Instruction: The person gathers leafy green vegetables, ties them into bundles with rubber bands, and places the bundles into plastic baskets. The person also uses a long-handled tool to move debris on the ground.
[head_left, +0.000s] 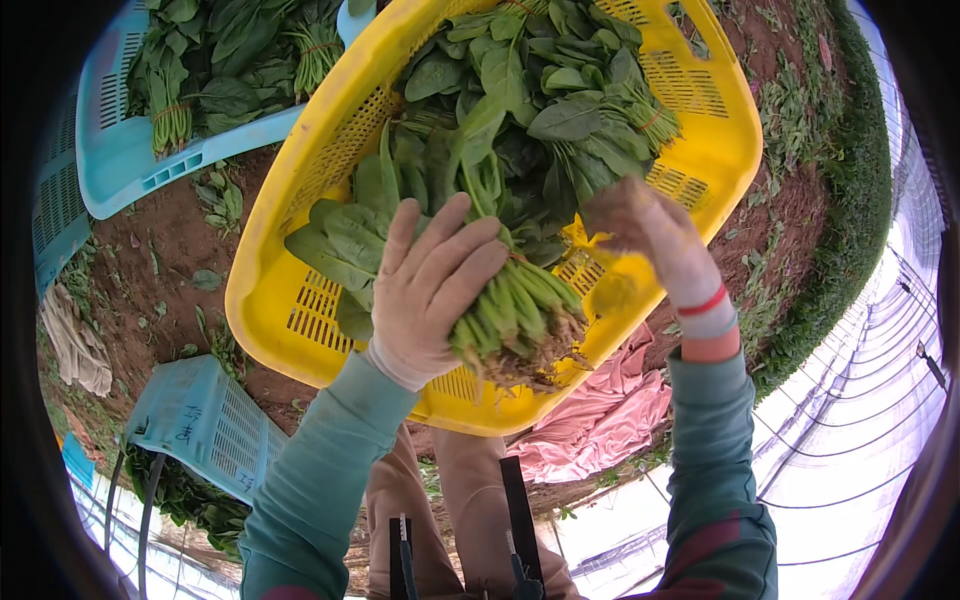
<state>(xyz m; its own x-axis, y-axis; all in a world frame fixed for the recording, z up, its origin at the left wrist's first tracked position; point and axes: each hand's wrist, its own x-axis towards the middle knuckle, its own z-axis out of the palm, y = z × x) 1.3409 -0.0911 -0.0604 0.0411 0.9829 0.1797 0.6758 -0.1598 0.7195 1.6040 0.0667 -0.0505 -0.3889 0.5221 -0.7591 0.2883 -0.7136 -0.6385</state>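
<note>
A large yellow plastic crate (255, 307) lies before me, with several bunches of leafy greens, like spinach, in it. My left hand (435, 292), in a pale work glove, lies over the nearest spinach bunch (525, 307) and grips it. Its cut stems and soil-brown roots point towards me, and a red tie shows at the stems. My right hand (645, 225), also gloved with a red band at the wrist, is blurred above the crate's right side. Whether it holds anything cannot be made out. Further back, another tied bunch (637, 112) rests with its stems to the right.
At upper left stands a light blue crate (97, 172) with tied greens. A second blue crate (202, 420) is tilted at lower left, with greens beside it. Pink cloth (600, 420) lies by the yellow crate. Brown soil (165, 277) carries loose leaves; a green crop strip (855, 225) curves along the right.
</note>
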